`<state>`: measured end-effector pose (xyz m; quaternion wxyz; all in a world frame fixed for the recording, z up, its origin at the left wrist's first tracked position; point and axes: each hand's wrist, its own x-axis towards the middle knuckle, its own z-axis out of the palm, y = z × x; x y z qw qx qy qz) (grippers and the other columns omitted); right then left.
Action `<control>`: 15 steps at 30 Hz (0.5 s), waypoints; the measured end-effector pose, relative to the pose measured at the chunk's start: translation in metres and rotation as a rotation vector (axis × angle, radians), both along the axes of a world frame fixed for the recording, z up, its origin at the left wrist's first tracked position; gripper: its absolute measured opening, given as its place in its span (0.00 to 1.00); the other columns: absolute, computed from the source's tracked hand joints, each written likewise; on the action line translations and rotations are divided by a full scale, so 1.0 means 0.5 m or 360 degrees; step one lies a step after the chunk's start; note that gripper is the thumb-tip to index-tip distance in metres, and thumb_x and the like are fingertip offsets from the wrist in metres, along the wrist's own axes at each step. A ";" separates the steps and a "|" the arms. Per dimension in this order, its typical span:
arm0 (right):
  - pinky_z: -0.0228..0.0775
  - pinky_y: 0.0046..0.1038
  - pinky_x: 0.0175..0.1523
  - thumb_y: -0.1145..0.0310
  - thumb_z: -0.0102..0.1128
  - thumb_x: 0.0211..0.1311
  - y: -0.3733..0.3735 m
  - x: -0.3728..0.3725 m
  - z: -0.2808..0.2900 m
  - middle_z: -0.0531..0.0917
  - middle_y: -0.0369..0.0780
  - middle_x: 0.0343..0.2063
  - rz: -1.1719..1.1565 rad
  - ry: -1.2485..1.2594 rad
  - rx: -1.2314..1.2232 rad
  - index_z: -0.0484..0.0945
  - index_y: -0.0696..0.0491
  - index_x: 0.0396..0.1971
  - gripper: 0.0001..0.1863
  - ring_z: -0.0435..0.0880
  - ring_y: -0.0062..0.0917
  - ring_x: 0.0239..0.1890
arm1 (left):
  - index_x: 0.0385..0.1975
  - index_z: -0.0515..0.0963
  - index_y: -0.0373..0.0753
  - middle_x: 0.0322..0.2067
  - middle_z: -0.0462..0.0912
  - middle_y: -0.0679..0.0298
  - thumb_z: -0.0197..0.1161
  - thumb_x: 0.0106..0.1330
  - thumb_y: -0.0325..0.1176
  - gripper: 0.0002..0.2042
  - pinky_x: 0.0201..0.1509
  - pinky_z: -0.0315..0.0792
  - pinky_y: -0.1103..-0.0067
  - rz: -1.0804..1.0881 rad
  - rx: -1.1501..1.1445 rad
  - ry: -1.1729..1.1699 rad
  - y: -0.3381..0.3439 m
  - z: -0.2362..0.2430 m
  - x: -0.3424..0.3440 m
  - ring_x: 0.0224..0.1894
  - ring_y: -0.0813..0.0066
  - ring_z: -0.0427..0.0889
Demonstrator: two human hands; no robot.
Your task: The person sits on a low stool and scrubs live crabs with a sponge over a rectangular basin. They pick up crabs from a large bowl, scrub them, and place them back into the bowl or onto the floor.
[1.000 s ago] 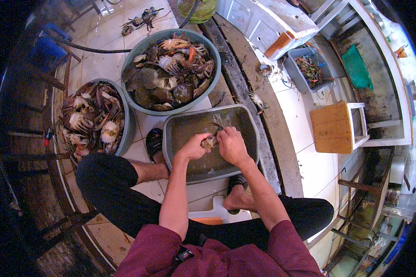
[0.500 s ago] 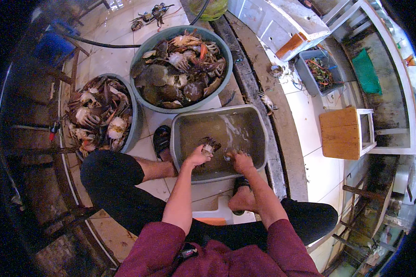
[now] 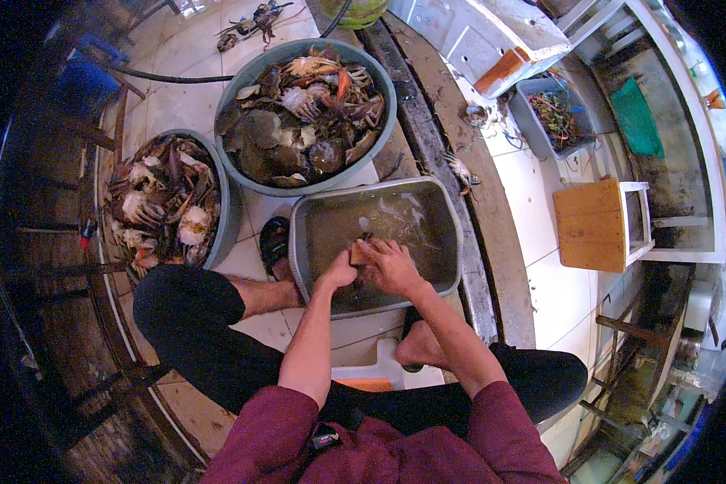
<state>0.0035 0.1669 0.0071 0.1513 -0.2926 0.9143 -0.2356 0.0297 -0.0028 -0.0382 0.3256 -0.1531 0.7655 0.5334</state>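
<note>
Over a grey rectangular basin [image 3: 295,242] of murky water, my two hands meet. My left hand [image 3: 340,271] is closed around a crab [image 3: 367,236], of which only a dark bit shows past the fingers. My right hand [image 3: 391,268] lies across it, its fingers bent over a small tan block-like piece [image 3: 356,256] pressed against the crab. What kind of thing this piece is, I cannot make out. Most of the crab is hidden behind both hands.
Beyond the basin stands a round tub [image 3: 389,121] full of crabs and water; another crab-filled tub [image 3: 226,194] is at the left. Loose crabs [image 3: 254,26] lie on the far tiles. At right are a grey crate [image 3: 532,129] of coloured strands and a wooden stool [image 3: 589,230].
My right hand has moved left through the basin from beside the crab onto it. My left hand still holds the crab, which is now mostly covered. The view has shifted slightly.
</note>
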 end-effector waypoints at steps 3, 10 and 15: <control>0.67 0.42 0.53 0.68 0.55 0.58 0.006 -0.021 0.012 0.74 0.48 0.50 -0.0067 -0.0027 -0.0094 0.66 0.49 0.61 0.28 0.73 0.48 0.49 | 0.55 0.70 0.32 0.51 0.77 0.51 0.58 0.51 0.23 0.26 0.61 0.65 0.71 -0.0192 0.0081 0.0167 -0.016 0.047 -0.036 0.56 0.58 0.74; 0.66 0.41 0.59 0.72 0.56 0.56 0.021 -0.029 0.034 0.72 0.51 0.52 -0.0119 0.0221 -0.0242 0.67 0.46 0.61 0.29 0.71 0.48 0.54 | 0.46 0.77 0.35 0.41 0.83 0.57 0.69 0.49 0.28 0.22 0.53 0.71 0.73 -0.0338 0.0117 0.0362 -0.018 0.044 -0.052 0.47 0.67 0.79; 0.66 0.41 0.58 0.72 0.57 0.56 0.031 -0.023 0.061 0.72 0.51 0.52 -0.0269 0.0207 -0.0237 0.68 0.47 0.60 0.29 0.69 0.49 0.54 | 0.43 0.78 0.35 0.36 0.84 0.63 0.68 0.51 0.25 0.17 0.48 0.72 0.74 -0.0185 0.0185 0.0646 -0.022 0.063 -0.058 0.38 0.73 0.79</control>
